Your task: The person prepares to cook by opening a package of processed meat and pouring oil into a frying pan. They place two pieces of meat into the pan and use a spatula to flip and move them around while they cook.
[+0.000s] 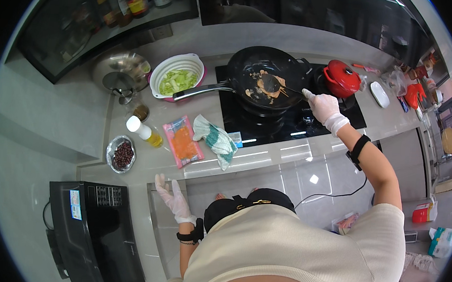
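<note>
Gloved in clear plastic, my right hand (324, 108) grips the handle of a dark spatula (270, 84). The blade rests on a clump of orange-brown food (267, 89) inside a black wok (251, 64); smaller bits lie around it. The wok sits on a black glass cooktop (235, 122), its long metal handle (204, 90) pointing left. My left hand (174, 200), also gloved, hangs with fingers spread off the counter's front edge and holds nothing. Nearest to it on the counter are a pink-edged packet of orange food (183, 142) and a green-and-white cloth (216, 140).
A white colander (158, 71) holds chopped green vegetable. An oil bottle (148, 133), a glass jug (138, 109) and a foil bowl (110, 148) of dark red beans stand left. A red lidded pot (342, 80) and a white dish (379, 94) are right. A black appliance (105, 234) stands lower left.
</note>
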`<action>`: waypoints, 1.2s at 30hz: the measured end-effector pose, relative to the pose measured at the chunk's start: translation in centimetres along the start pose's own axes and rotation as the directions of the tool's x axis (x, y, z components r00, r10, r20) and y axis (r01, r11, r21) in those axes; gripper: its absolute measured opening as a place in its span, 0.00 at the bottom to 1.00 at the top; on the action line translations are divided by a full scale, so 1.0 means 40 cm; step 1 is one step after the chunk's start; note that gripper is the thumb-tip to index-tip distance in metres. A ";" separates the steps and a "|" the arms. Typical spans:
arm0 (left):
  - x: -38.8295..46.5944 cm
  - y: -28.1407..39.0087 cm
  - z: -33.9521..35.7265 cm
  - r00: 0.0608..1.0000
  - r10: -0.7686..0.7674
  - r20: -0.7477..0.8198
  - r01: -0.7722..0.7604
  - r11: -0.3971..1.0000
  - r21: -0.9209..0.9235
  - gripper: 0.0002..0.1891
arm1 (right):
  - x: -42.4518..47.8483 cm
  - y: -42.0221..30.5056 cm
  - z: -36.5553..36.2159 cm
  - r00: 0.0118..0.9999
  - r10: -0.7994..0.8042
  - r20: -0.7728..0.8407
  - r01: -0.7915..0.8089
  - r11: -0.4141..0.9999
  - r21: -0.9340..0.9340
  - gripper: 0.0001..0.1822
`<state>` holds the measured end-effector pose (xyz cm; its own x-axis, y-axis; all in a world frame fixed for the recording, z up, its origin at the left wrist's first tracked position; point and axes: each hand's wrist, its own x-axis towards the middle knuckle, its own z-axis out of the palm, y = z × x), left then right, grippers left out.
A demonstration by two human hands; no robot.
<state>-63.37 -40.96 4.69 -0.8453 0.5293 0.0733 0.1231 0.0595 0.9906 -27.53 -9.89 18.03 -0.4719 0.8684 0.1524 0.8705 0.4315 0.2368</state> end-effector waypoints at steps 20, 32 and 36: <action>-0.098 0.222 0.628 0.455 0.044 0.889 0.313 0.927 -0.206 0.20 | -0.229 -0.406 0.020 0.860 0.475 -0.189 -0.017 0.396 0.918 0.39; -0.110 0.287 0.631 0.587 -0.159 0.794 0.527 0.819 -0.226 0.13 | -0.136 0.205 0.399 0.999 0.039 -0.024 -0.022 0.875 0.484 0.48; -0.172 0.313 0.631 0.646 -0.224 0.730 0.510 0.838 -0.193 0.13 | -0.015 0.268 0.495 0.926 -0.307 0.219 0.167 0.855 0.492 0.51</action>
<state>-42.88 -22.48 13.66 -0.1938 0.9462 -0.2593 -0.4284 0.1561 0.8900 -15.14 -0.94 1.48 -0.6737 0.7253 -0.1415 0.7338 0.6341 -0.2438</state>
